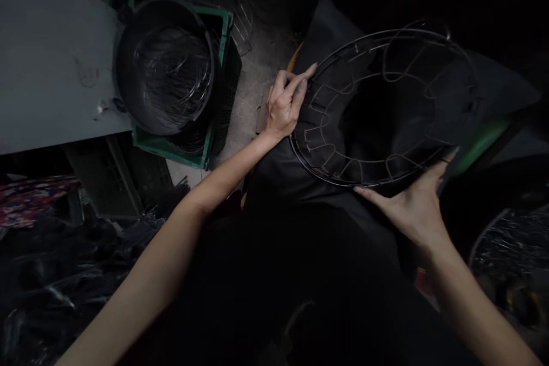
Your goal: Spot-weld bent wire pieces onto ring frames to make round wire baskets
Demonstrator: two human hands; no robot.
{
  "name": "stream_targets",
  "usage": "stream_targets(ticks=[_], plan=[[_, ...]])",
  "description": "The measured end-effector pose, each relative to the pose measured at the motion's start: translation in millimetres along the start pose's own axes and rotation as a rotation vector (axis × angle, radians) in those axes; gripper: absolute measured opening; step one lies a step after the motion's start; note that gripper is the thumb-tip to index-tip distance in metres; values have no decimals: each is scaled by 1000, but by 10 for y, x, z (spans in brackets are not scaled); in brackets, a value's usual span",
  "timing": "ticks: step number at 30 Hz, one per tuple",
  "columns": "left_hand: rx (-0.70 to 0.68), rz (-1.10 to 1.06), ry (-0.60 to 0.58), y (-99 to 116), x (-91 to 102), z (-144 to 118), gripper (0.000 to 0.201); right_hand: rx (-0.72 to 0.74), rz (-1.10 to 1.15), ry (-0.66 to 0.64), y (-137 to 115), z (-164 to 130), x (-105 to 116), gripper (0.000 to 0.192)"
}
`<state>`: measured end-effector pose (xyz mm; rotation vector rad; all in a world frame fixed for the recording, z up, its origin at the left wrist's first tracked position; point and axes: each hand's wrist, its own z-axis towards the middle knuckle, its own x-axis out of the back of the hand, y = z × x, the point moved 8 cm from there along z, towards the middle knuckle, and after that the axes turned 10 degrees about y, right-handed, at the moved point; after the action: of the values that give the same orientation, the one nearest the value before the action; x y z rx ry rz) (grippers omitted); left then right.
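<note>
Balance the wire frame point(364, 161) evenly between your left hand point(285, 100), half-curled to hold its rim point(329, 181), and your right hand point(417, 206), thumb and fingers spread along it.

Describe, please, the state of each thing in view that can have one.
Wire frame: bare, held at its rim.
Left hand: curled, gripping the rim.
Right hand: spread, touching the rim.
Black tub: open, part-filled.
Wires: loosely bunched in the tub.
Green crate: open-topped, under the tub.
</note>
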<state>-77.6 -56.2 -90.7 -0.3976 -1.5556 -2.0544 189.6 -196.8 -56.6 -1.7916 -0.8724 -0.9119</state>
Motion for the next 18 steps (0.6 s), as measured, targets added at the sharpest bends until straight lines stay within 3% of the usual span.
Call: stream_targets(ticks=[3, 11, 18], plan=[[-14, -2, -14, 28, -6, 11, 56, -63, -45, 23, 15, -34, -67, 148], [-40, 50, -92, 28, -77, 17, 55, -60, -186, 26, 259, -54, -298, 138], [-79, 79, -109, 105, -101, 26, 57, -129, -204, 53, 164, -26, -300, 137]])
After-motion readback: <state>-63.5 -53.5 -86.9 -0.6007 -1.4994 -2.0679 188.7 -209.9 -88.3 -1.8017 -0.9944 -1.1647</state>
